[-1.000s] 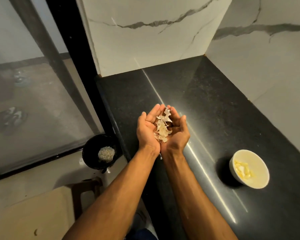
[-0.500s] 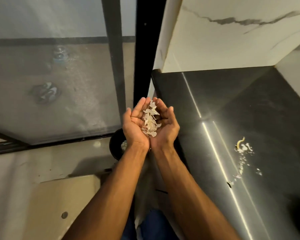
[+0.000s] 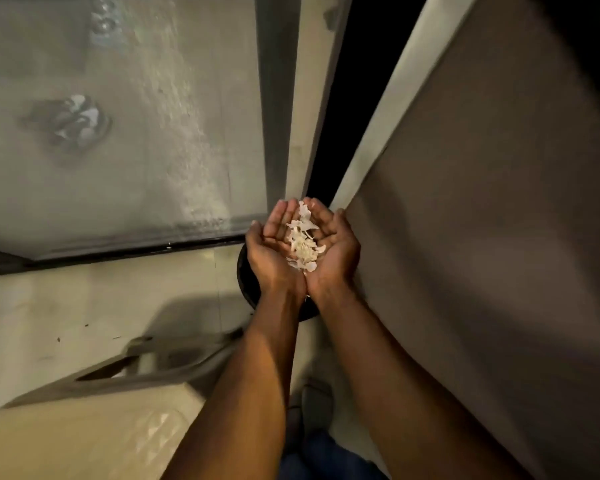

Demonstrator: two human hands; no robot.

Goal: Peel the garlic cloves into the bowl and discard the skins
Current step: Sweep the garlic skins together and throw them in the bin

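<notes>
My left hand (image 3: 270, 252) and my right hand (image 3: 338, 247) are pressed side by side, palms up, forming a cup. A small heap of pale, papery garlic skins (image 3: 302, 244) lies in the hollow between the palms. Directly under the hands, on the floor, stands a round black bin (image 3: 245, 284); only its left rim and a bit of its near edge show past my wrists. The bowl with the peeled cloves is out of view.
The grey side of the counter (image 3: 482, 237) rises close on the right. A glass door (image 3: 136, 116) with sandals (image 3: 68, 121) behind it fills the upper left. A cream plastic piece of furniture (image 3: 84, 441) stands at the lower left on the light floor.
My view and cupped hands have swung left, off the black countertop and over the floor bin. The skins remain in my palms; the counter top and bowl have left the view.
</notes>
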